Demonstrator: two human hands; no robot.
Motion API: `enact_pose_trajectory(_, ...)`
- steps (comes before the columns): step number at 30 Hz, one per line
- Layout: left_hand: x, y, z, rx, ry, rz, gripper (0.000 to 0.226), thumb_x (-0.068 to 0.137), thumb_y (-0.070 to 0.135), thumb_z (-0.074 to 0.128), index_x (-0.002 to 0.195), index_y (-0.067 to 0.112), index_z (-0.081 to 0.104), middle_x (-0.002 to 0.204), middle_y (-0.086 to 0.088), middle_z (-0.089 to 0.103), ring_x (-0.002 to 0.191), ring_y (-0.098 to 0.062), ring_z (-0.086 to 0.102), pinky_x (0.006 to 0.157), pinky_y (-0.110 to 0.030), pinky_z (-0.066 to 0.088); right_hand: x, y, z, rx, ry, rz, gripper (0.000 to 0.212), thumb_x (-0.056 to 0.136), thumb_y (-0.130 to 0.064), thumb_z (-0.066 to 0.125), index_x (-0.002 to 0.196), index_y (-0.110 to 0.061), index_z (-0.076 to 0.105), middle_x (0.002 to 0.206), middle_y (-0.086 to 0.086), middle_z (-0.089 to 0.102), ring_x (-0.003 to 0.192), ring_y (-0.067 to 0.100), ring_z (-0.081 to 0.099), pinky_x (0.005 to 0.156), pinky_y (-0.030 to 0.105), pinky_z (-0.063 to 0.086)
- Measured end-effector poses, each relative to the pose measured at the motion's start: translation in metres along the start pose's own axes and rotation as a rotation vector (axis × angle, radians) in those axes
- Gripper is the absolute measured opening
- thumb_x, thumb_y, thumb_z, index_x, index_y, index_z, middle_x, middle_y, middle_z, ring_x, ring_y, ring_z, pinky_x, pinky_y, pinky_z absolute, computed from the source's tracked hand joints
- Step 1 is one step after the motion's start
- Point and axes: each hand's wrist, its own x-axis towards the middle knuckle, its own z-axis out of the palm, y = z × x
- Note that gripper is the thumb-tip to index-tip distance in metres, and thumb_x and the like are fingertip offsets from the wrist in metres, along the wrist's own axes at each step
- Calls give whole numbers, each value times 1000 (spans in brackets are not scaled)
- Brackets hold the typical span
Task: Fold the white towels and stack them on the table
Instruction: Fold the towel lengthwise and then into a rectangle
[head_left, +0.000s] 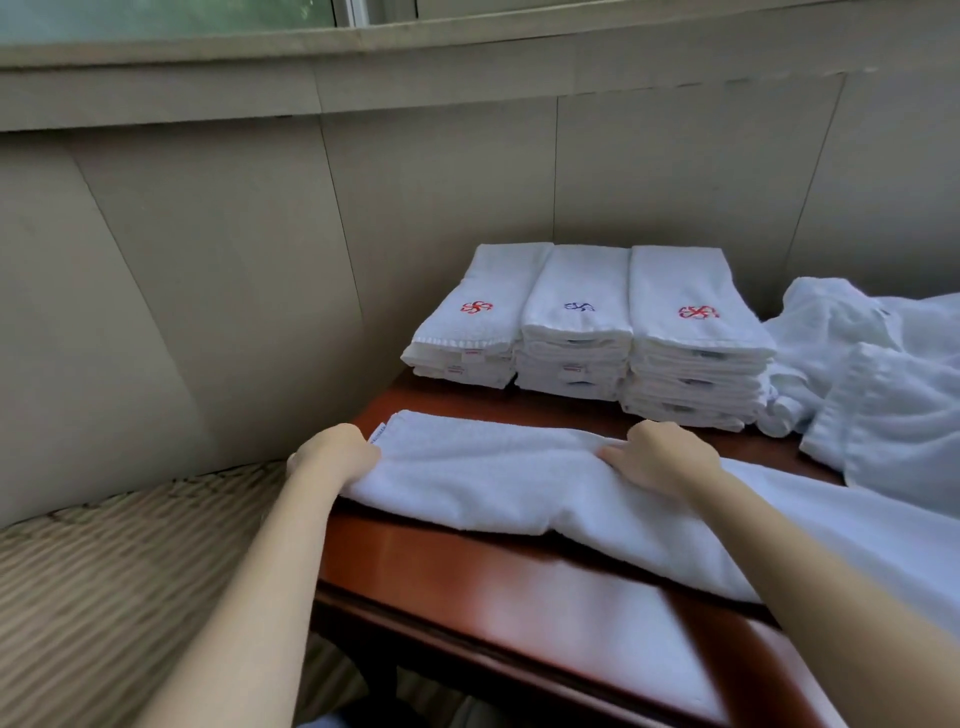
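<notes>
Head view: left hand (332, 453) and right hand (655, 457) grip towel (493, 483); 3 stacks (575, 317) behind.

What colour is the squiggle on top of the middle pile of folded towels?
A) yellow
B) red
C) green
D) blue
D: the top towel of the middle stack carries a blue mark, while the left stack and the right stack carry red ones.
</notes>
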Motion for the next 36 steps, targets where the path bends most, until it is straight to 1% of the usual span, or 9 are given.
enact_pose_trajectory(6,-18,20,3,123,161,-130,30,95,24,42,120,15,56,125,-8,57,117,-28,53,94,-34,37,-20,28,-14,-15,-29,36,34,89,-45,54,70,-18,43,81,-2,50,81,24,52,65,30,41)
enact_pose_trajectory(11,-46,63,21,276,276,160,33,92,20,42,125,17,45,131,-9,45,122,-28,43,100,-41,31,-51,58,-31,-68,-72,75,16,84,-23,55,98,-15,54,107,3,59,99,25,55,78,32,48)
enact_pose_trajectory(14,-77,117,43,160,92,450,41,97,38,38,133,19,43,137,-10,39,128,-32,37,102,-43,32,-84,78,-37,-13,-107,120,50,84,-21,51,133,-21,40,128,4,51,116,25,50,91,37,47)
enact_pose_trajectory(16,-100,154,61,74,-109,560,52,98,48,34,143,22,36,148,-10,29,136,-32,28,108,-44,27,-107,93,-41,18,-121,132,61,84,-24,52,141,-24,32,137,5,46,124,25,46,98,39,44)
enact_pose_trajectory(20,-118,192,95,70,-105,563,67,93,64,23,148,26,26,158,0,15,144,-24,12,110,-63,11,-158,131,-51,-106,-158,177,49,85,-36,54,130,-23,41,125,3,47,116,26,49,91,37,45)
enact_pose_trajectory(23,-108,195,108,76,-46,586,68,91,67,20,150,32,19,161,6,3,147,-19,3,110,-63,4,-193,159,-58,-221,-153,181,25,82,-18,52,105,-18,43,111,4,48,105,27,53,71,31,40)
enact_pose_trajectory(26,-93,194,108,61,-36,648,64,91,66,25,147,36,22,160,10,4,147,-15,6,112,-59,6,-214,189,-78,-253,-153,205,17,79,-5,47,87,-20,41,106,6,56,101,26,55,67,30,39)
enact_pose_trajectory(31,-87,184,104,58,-42,817,60,90,63,39,144,42,21,157,13,19,144,-13,17,114,-52,10,-223,224,-117,187,-427,282,42,65,10,38,75,-23,62,72,2,57,67,19,52,52,24,35)
enact_pose_trajectory(36,-98,189,89,88,-100,825,62,91,54,48,142,56,15,160,7,1,146,-20,4,113,-56,11,-214,241,-114,-87,-340,396,22,78,3,42,65,-14,42,70,2,45,64,18,43,51,25,30)
